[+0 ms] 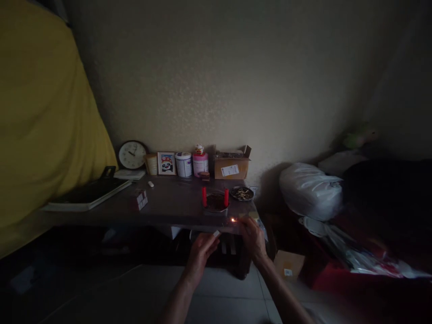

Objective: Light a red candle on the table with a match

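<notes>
My right hand point(251, 236) pinches a lit match point(232, 220), whose small orange flame points left over the front edge of the table. Lower and to the left, my left hand point(202, 252) is closed around a small matchbox point(216, 233); only its pale end shows past the fingers. Just beyond the hands stands a dark round bowl point(215, 209) with a red candle point(204, 197) upright at its left side and a second red candle point(226, 198) at its right. Neither candle shows a flame. A dish point(251, 194) of pale matchsticks point(241, 193) lies behind to the right.
Along the wall on the table point(168, 202) stand a clock point(132, 155), a panda picture point(166, 164), two tubs point(184, 164) and a cardboard box point(232, 167). A small patterned box point(141, 200) sits left. White bags point(308, 189) are piled at right; a yellow curtain point(47, 117) hangs left.
</notes>
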Motion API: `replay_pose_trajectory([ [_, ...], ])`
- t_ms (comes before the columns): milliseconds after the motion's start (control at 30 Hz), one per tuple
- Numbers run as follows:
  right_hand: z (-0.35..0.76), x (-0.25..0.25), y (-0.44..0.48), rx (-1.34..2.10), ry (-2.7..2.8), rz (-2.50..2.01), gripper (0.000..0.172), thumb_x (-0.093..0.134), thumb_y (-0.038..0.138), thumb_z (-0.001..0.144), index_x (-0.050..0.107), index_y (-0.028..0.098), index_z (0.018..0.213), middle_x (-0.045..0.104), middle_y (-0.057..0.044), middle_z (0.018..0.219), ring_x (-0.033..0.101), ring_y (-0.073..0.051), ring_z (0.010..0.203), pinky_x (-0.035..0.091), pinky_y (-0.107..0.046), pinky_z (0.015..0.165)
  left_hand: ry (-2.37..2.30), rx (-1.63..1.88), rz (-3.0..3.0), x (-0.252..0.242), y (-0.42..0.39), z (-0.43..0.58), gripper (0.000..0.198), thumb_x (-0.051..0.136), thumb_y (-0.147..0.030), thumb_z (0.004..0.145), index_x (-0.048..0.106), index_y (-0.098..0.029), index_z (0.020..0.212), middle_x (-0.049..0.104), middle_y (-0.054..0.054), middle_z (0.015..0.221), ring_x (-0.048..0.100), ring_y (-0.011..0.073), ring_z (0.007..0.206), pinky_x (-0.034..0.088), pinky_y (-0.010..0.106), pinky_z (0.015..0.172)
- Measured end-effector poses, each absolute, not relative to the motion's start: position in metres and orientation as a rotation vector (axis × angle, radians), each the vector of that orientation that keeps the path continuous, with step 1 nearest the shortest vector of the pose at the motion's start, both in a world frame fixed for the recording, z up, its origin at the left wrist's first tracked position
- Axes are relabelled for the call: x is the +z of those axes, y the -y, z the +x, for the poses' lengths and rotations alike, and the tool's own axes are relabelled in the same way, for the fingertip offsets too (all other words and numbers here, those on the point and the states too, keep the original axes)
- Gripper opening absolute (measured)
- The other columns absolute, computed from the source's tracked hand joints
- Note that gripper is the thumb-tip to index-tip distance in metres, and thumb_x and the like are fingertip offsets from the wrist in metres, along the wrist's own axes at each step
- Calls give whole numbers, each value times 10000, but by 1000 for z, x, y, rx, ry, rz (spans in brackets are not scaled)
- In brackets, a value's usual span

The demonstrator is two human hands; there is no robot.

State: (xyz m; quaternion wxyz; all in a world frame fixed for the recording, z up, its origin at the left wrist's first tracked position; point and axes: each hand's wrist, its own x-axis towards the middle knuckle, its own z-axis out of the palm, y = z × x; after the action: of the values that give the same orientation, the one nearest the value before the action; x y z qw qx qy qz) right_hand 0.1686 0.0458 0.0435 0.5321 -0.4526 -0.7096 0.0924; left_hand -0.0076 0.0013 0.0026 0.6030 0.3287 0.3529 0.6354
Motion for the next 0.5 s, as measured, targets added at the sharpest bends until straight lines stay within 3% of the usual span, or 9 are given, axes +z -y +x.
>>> replay_pose_trajectory([
  [500, 157, 83, -78, 475, 1493, -1049, 261, 542, 423, 766, 628, 180, 808, 644, -16, 708, 560, -148, 625, 429, -233, 550, -792, 1461, 715, 2, -7, -8, 283, 739, -399, 635, 640, -175, 776, 697, 75, 882, 635, 187, 825, 451, 309, 764],
])
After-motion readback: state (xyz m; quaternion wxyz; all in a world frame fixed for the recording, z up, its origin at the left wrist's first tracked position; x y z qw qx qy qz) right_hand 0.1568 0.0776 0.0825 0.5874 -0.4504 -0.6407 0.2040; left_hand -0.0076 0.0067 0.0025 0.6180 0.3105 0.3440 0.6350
